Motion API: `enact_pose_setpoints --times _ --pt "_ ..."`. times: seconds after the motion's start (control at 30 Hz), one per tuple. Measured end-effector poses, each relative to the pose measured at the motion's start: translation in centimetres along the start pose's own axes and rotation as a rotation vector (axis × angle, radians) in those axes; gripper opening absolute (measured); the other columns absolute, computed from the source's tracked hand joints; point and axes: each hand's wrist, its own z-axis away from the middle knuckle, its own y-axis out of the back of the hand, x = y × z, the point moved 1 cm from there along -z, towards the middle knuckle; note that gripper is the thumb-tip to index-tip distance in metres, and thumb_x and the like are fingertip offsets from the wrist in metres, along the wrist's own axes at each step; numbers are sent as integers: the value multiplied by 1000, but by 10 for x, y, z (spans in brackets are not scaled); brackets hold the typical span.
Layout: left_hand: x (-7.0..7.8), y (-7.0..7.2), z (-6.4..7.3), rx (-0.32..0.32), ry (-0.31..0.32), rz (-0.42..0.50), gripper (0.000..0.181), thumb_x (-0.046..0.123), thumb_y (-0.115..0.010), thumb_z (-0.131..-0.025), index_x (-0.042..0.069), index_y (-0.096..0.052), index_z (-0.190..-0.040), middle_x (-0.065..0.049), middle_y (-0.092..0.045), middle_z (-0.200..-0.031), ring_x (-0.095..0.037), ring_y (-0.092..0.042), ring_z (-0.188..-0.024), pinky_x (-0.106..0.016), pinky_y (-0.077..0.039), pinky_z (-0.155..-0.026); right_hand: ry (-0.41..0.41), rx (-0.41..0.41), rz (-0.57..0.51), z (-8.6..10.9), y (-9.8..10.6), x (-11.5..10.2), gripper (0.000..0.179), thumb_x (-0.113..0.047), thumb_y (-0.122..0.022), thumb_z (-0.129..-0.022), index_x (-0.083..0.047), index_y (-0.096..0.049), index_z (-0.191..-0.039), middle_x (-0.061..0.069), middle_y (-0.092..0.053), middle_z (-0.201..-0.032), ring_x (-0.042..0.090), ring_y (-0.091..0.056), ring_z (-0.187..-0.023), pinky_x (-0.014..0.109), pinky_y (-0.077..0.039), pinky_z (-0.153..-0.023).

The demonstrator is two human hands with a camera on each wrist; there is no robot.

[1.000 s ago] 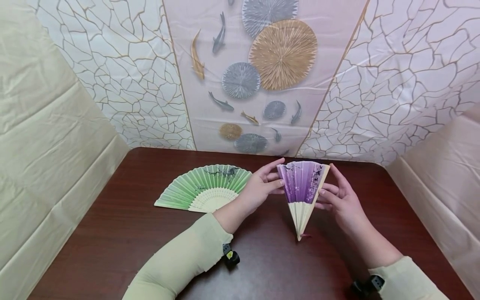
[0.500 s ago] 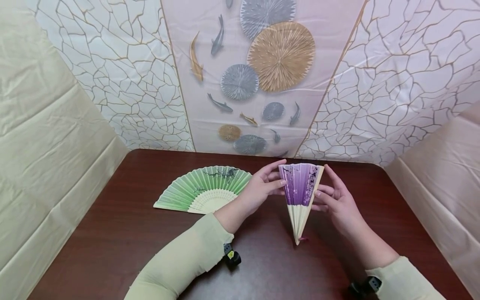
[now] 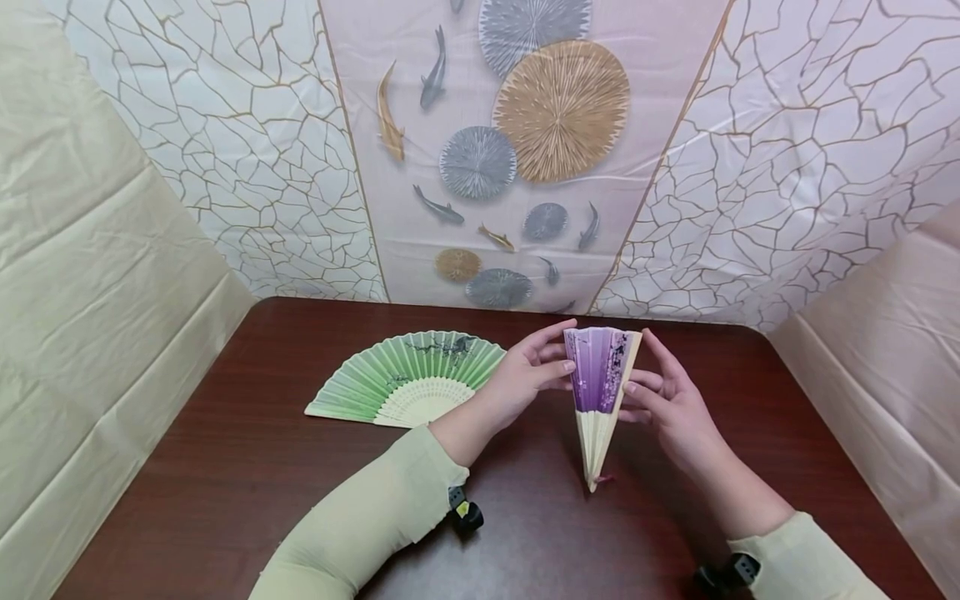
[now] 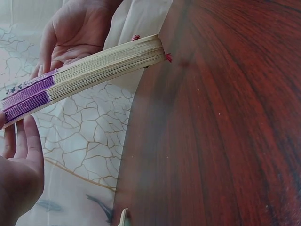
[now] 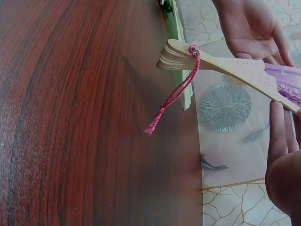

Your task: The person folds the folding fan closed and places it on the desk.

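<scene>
A purple folding fan (image 3: pixel 597 371), partly spread, stands between my hands with its pivot end pointing down toward me. My left hand (image 3: pixel 528 367) holds its left edge between thumb and fingers, near the top. On the opposite side, my right hand (image 3: pixel 671 400) pinches the pale outer rib, its index finger reaching up to the top corner. In the left wrist view the pale ribs (image 4: pixel 108 59) lie stacked close together. A pink cord tassel (image 5: pixel 178 89) hangs from the pivot end in the right wrist view.
A green folding fan (image 3: pixel 408 375) lies spread on the dark red-brown table (image 3: pixel 247 483), left of the purple one. My left forearm crosses its lower right part. Patterned cloth (image 3: pixel 480 242) hangs behind the table, with cream cloth (image 3: pixel 135 333) along the sides.
The purple fan has narrowed: my right hand has moved left, bringing its rib closer to the left edge. My left hand has shifted slightly right. The green fan lies as before.
</scene>
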Motion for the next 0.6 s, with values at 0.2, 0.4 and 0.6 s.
enact_pose_setpoints --times 0.2,0.4,0.6 --pt "0 -2 0 -21 -3 0 61 -9 -59 -93 11 -45 -149 -25 -61 -127 -17 -66 -94 -37 -58 -82 -3 -9 -1 1 -3 -1 78 10 -48 -99 -21 -13 -160 1 -73 -108 19 -73 -89 38 -61 -72" --pt "0 -6 -1 -9 6 -14 60 -11 -60 -91 9 -47 -147 -27 -62 -125 -17 -67 -90 -35 -58 -80 -8 -32 16 1 -7 -2 77 10 -49 -98 -19 -13 -160 1 -73 -110 20 -72 -91 39 -61 -73" --pt "-1 -7 -2 1 15 -23 58 -10 -60 -92 10 -48 -145 -25 -63 -124 -17 -67 -90 -35 -58 -80 -8 -30 21 2 -9 -2 76 10 -49 -98 -17 -15 -160 1 -73 -109 17 -71 -94 38 -61 -73"
